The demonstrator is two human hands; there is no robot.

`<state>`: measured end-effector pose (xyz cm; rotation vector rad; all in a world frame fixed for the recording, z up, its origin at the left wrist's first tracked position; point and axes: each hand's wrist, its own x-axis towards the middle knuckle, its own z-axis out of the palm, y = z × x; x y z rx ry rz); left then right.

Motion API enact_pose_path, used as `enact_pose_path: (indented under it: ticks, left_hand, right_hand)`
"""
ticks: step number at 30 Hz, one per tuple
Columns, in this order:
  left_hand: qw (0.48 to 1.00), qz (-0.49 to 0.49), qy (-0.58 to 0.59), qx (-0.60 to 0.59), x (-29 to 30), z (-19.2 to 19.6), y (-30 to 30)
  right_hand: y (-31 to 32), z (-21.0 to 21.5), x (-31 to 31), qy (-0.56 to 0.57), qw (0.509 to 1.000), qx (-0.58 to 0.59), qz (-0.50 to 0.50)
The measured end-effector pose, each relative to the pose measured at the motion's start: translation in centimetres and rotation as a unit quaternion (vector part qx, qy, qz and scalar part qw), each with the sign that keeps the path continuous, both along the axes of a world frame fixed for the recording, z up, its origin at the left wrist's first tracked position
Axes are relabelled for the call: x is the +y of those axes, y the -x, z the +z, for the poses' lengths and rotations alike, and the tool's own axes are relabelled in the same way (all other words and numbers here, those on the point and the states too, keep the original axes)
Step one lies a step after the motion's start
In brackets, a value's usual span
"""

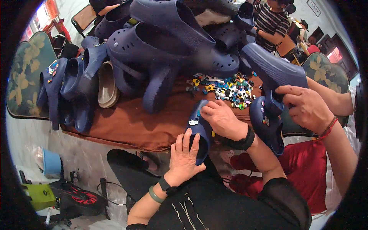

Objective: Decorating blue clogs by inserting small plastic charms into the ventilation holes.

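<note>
A navy-blue foam clog (203, 142) lies at the table's near edge, its toe pointing away from me. My left hand (183, 157) grips its near part, fingers over the upper and thumb by the heel side. A small white figure-shaped shoe charm (193, 122) sits on the upper, and a teal charm (199, 114) shows beside my fingertips. My right hand (224, 119) is closed in a pinch against the toe's right side; what is between its fingers is hidden. Beyond the toe lies a pile of colourful shoe charms (234, 91).
Navy clogs (153, 46) are heaped across the brown-covered table (126, 128). A beige clog (108, 85) stands left. On my right, a co-worker's hand (308, 109) works at another navy clog (274, 67). A blue bucket (51, 163) is on the floor at left.
</note>
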<state>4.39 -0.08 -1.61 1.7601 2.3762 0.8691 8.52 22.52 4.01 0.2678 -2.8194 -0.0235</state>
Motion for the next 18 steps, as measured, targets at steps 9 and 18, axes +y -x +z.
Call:
enact_pose_path:
  ticks: [9,18]
  left_hand:
    - [1.0,0.003,-0.004,0.003,0.0,-0.1,0.1]
    - [1.0,0.001,0.008,-0.008,0.0,0.0,-0.1]
  right_hand:
    - [0.6,-0.4,0.4,-0.03,0.999,-0.027,0.02]
    - [1.5,0.3,2.3,0.127,0.99,-0.035,0.059]
